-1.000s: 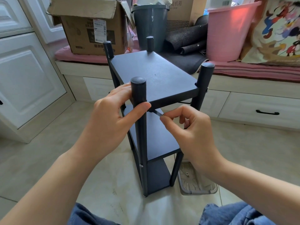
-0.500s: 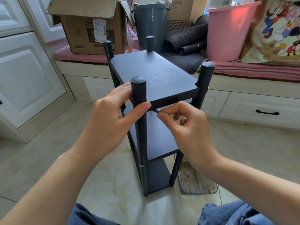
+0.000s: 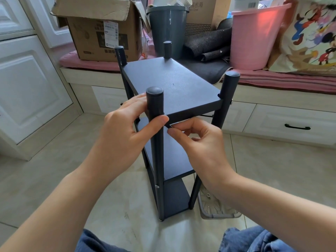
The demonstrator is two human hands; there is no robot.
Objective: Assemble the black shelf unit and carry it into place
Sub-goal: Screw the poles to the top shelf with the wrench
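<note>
Since a second ago the right hand (image 3: 198,142) has crept up and leftward, bringing the small thin dark metal key (image 3: 169,126) closer to the near-left post (image 3: 156,135) just under the top board; the left hand (image 3: 123,135) has barely stirred.

That left hand grips the near-left post of the black three-tier shelf unit with round posts (image 3: 174,82), thumb pressed across the front of the post and fingers wrapped behind it. The right hand pinches the key between thumb and forefinger, the other fingers curled in toward the palm; only the key's tip shows, and whether it sits in a screw cannot be told.

The shelf unit stands upright on the pale tiled floor (image 3: 45,160), directly before the person's knees in blue jeans, with a clear plastic tray (image 3: 218,210) lying on the floor just beside its near-right foot. Behind it, a window seat with a pink cushion (image 3: 283,82) carries a brown cardboard box (image 3: 101,37), a dark grey plastic bin (image 3: 167,26) and a pink plastic bucket (image 3: 254,39)
</note>
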